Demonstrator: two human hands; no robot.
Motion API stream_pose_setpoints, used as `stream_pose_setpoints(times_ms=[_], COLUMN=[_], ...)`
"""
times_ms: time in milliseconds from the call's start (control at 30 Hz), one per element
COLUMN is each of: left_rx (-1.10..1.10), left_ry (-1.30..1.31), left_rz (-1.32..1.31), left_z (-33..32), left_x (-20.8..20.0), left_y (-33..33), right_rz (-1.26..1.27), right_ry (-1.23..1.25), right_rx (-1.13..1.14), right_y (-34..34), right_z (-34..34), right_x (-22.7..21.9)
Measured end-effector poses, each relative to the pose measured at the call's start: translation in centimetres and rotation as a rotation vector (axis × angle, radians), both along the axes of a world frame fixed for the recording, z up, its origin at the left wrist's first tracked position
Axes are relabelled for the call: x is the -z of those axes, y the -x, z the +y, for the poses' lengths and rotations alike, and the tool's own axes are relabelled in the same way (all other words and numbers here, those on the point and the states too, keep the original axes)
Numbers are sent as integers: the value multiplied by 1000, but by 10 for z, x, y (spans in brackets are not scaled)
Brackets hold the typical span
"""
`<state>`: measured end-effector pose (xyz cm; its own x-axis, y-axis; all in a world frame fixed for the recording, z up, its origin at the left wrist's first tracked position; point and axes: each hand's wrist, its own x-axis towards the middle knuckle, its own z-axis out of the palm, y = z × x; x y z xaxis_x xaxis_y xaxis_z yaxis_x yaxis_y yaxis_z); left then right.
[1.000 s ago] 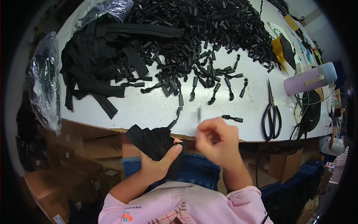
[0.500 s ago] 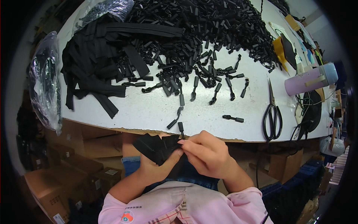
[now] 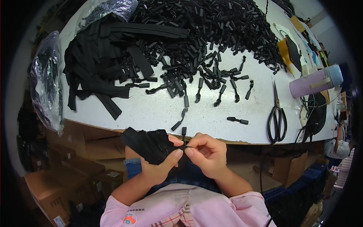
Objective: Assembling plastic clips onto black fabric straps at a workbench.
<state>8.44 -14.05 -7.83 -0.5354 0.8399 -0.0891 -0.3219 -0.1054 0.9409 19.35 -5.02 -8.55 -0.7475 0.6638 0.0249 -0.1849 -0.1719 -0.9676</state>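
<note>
My left hand is closed around folded black zipper tapes, which fan out to its left just off the table's front edge. A black zipper slider with a rectangular pull is between my hands, its pull pointing toward the table. My right hand pinches thumb and forefinger together beside that slider, on what looks like the tape's narrow end; the fingertips mostly hide it. Nearest on the tabletop lie loose zipper sliders, one more lying farther right.
A large heap of black sliders covers the far table. Black zipper tapes lie at left, beside a clear plastic bag. Black-handled scissors and a lilac bottle are at right. Cardboard boxes stand below.
The zipper tapes have swung left and spread out. My right hand has shifted slightly left, its fingertips now meeting the left thumb by the slider. The slider's pull sits slightly lower.
</note>
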Motion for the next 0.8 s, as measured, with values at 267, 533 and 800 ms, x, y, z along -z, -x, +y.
stream_pose_setpoints(times_ms=[267, 533, 800], left_rx=[187, 76, 133], left_ry=[-61, 0, -42], left_rz=[-76, 13, 141], left_z=[-3, -1, -3], left_x=[7, 1, 0], left_y=[9, 2, 8], right_rz=[80, -47, 2], right_ry=[495, -417, -233], right_rx=[-268, 91, -83], right_y=[-3, 3, 0], right_z=[10, -2, 4], right_x=[-5, 6, 8])
